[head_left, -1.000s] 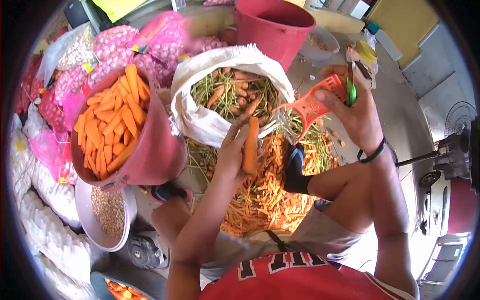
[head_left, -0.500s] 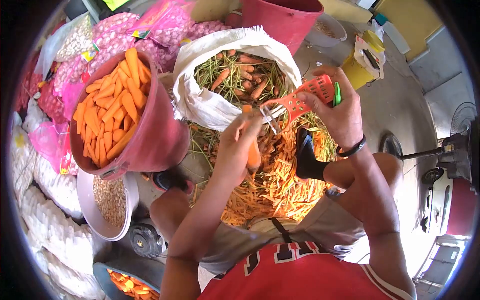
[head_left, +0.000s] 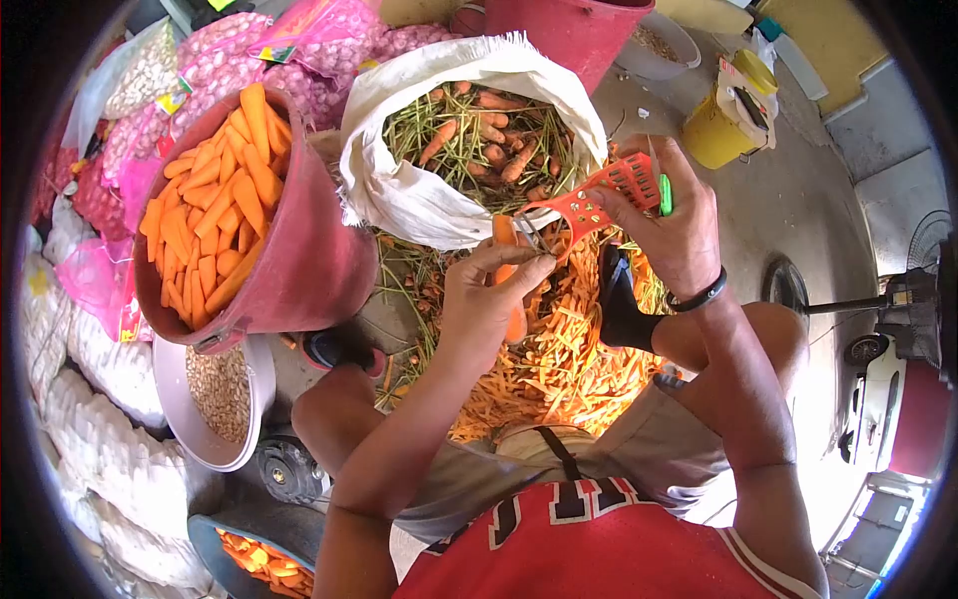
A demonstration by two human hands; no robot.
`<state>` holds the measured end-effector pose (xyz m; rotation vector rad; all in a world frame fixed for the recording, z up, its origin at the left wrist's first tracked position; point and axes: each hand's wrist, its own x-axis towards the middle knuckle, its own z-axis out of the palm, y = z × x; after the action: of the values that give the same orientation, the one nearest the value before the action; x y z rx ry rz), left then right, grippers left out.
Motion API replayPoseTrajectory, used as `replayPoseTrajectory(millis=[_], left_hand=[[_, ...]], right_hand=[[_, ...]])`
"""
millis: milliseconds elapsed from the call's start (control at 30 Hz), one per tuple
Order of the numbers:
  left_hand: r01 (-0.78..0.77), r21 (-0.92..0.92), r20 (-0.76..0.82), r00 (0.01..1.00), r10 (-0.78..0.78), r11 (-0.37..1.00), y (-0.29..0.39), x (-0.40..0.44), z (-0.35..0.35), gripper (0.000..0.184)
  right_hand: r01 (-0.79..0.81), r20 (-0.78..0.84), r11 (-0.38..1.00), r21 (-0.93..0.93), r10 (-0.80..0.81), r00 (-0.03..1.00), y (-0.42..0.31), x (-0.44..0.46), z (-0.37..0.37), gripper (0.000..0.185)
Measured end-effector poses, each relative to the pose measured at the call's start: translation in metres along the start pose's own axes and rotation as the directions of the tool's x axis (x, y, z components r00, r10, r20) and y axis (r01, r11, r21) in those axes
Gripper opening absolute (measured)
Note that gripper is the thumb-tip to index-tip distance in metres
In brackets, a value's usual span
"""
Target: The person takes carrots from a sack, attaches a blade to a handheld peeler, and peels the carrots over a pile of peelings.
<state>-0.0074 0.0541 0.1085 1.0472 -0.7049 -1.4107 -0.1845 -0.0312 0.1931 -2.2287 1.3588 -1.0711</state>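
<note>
My left hand (head_left: 489, 299) is closed round an orange carrot (head_left: 516, 324), which stands nearly upright with its top poking out above the fingers. My right hand (head_left: 679, 220) grips a red-orange peeler (head_left: 584, 212) with a perforated handle; its metal blade is beside the left fingertips. A green-handled tool (head_left: 666, 195) with a thin blade is also held in the right hand. Just beyond the hands, a white sack (head_left: 419, 215) holds unpeeled carrots (head_left: 519, 160) and dry stalks. Orange peelings (head_left: 559, 374) are heaped on the floor below.
A red bucket (head_left: 319, 270) of peeled carrots stands at left, near a pale basin (head_left: 261, 399) of small pieces. Pink mesh bags (head_left: 215, 60) lie behind. A yellow container (head_left: 709, 135) and a black fan (head_left: 913, 295) are at right. Another red bucket (head_left: 569, 40) stands beyond the sack.
Over the last second the right hand has brought the peeler left to my left hand. In the last half second, the left fingers have shifted to the blade's tip. The view has shifted slightly.
</note>
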Motion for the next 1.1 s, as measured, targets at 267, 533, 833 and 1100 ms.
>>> replayPoseTrajectory(millis=[267, 533, 833, 1100], left_hand=[[0.026, -0.135, -0.095, 0.995, -0.039, 0.991, -0.002, 0.013, -0.01, 0.022], [-0.024, 0.034, 0.027, 0.999, 0.023, 0.999, 0.0, 0.007, 0.002, 0.028], [-0.101, 0.12, 0.01, 0.995, 0.1, 0.988, -0.01, 0.018, -0.008, 0.031], [0.103, -0.462, -0.032, 0.991, -0.133, 0.881, 0.007, 0.024, -0.02, 0.042]], right_hand=[[-0.032, 0.044, 0.999, 0.011, 0.031, 0.999, 0.004, -0.005, -0.002, 0.044], [-0.114, 0.05, 0.989, 0.091, 0.109, 0.993, 0.014, -0.004, 0.004, 0.051], [-0.16, 0.15, 0.979, 0.126, 0.141, 0.979, 0.009, -0.003, 0.001, 0.039], [-0.201, 0.134, 0.943, 0.264, 0.171, 0.976, 0.019, 0.0, -0.001, 0.042]])
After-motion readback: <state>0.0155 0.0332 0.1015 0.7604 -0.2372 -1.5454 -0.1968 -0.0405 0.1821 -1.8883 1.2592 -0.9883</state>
